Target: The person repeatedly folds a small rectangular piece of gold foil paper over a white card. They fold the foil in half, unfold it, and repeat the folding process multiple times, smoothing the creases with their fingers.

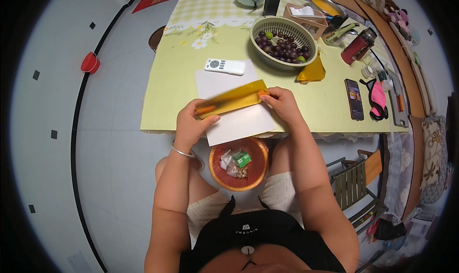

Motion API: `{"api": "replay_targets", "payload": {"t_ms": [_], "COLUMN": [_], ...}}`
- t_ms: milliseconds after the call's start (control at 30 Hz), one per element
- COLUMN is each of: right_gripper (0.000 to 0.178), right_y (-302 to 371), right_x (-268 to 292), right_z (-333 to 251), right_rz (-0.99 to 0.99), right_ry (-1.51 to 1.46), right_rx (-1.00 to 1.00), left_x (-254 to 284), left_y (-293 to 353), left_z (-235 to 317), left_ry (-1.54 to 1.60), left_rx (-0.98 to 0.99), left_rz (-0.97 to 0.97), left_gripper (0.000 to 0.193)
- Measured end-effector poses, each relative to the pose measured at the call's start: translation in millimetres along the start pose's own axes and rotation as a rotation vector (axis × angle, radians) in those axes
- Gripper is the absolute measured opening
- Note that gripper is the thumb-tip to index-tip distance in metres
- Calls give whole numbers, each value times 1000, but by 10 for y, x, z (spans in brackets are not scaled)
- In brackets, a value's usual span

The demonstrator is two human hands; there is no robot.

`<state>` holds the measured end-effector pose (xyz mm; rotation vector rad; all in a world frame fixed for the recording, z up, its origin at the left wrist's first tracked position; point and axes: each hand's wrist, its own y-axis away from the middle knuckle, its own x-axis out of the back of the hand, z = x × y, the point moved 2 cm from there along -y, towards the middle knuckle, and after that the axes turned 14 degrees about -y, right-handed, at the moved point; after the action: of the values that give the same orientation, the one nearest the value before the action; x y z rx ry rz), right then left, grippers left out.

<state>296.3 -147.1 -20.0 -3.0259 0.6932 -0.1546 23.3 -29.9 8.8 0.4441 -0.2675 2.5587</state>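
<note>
Between my hands stretches a long strip of shiny gold paper (234,98), tilted up toward the right. My left hand (193,122) pinches its left end, thumb in front and fingers behind. At the other end my right hand (283,103) grips the upper corner with thumb and fingers. Beneath the strip, white sheets (245,127) lie on the table and overhang its near edge. A white remote control (224,66) rests at the sheets' far end. A folded gold paper piece (312,72) sits beside the grape colander.
A colander (258,55) of dark grapes stands beyond my hands on the yellow-green tablecloth (167,101). To the right are a phone (354,99), a pink-and-black eye mask (377,100) and a red flask (358,46). Below the edge, a round bin (215,175) sits between my legs.
</note>
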Motion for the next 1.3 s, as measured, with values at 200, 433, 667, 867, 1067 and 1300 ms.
{"api": "replay_targets", "payload": {"t_ms": [200, 433, 667, 867, 1067, 1300], "right_gripper": [24, 32, 20, 16, 13, 9], "right_y": [-93, -131, -132, -125, -122, -94], "right_x": [-76, -270, -297, -312, -311, -382], "right_z": [127, 32, 51, 25, 8, -74], "right_rz": [87, 310, 274, 247, 254, 247], "right_ry": [-55, 372, 394, 479, 511, 590], "right_rx": [-3, 80, 165, 235, 242, 245], "left_x": [93, -13, -62, -76, -85, -240], "left_y": [-117, -165, -160, -146, -128, -218], "left_z": [-418, -336, -226, -223, -74, -232], "left_ry": [-180, -546, -789, -838, -987, -815], "left_rx": [29, -67, -220, -295, -317, -494], "left_rz": [-36, 239, 264, 308, 320, -184], "left_gripper": [34, 43, 30, 20, 22, 43]}}
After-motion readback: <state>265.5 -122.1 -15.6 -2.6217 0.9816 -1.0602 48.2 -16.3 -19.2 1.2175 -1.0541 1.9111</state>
